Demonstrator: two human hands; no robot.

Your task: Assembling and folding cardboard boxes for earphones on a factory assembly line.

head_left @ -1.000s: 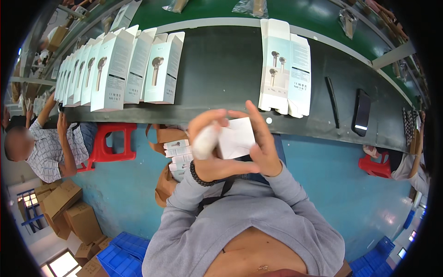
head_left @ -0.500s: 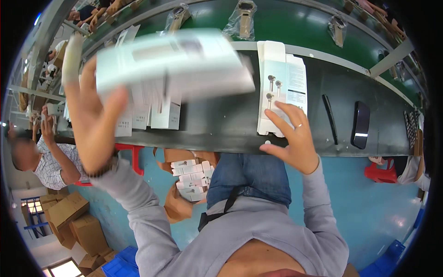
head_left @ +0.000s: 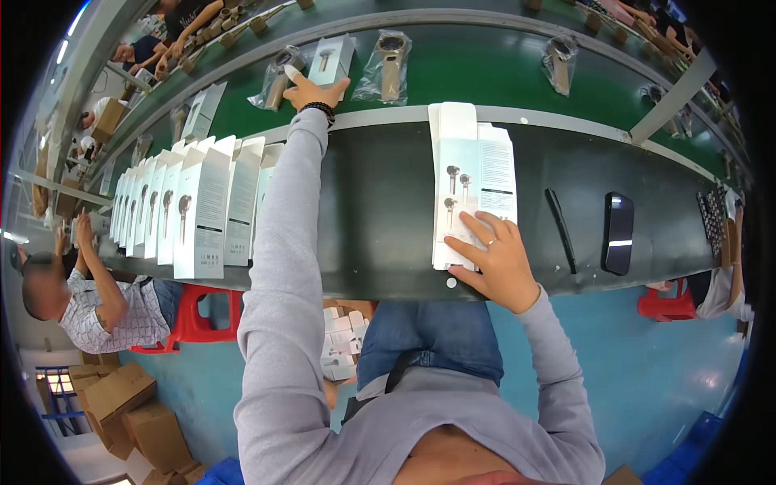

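My left hand (head_left: 317,92) reaches over the rail onto the green belt, fingers spread and open. Just beyond it is a white printed box (head_left: 332,58), which its fingers may be touching. Beside that hand lies a bagged device with a round head (head_left: 283,71). My right hand (head_left: 503,260) lies with fingers spread on the lower end of a stack of flattened white cartons (head_left: 458,153) on the black table. Open-topped white boxes (head_left: 192,210) stand in a row at the left, partly behind my left forearm.
More bagged devices lie on the belt (head_left: 485,81), one (head_left: 391,69) right of my left hand. A black pen (head_left: 560,230) and a phone (head_left: 618,233) lie at the right. A person (head_left: 105,303) sits at the left near a red stool (head_left: 202,315). A paper bag of boxes (head_left: 343,339) stands below.
My left hand has swung away and to the right, from above the row to the belt. The box it held raised now appears on the belt. My right hand stays on the cartons.
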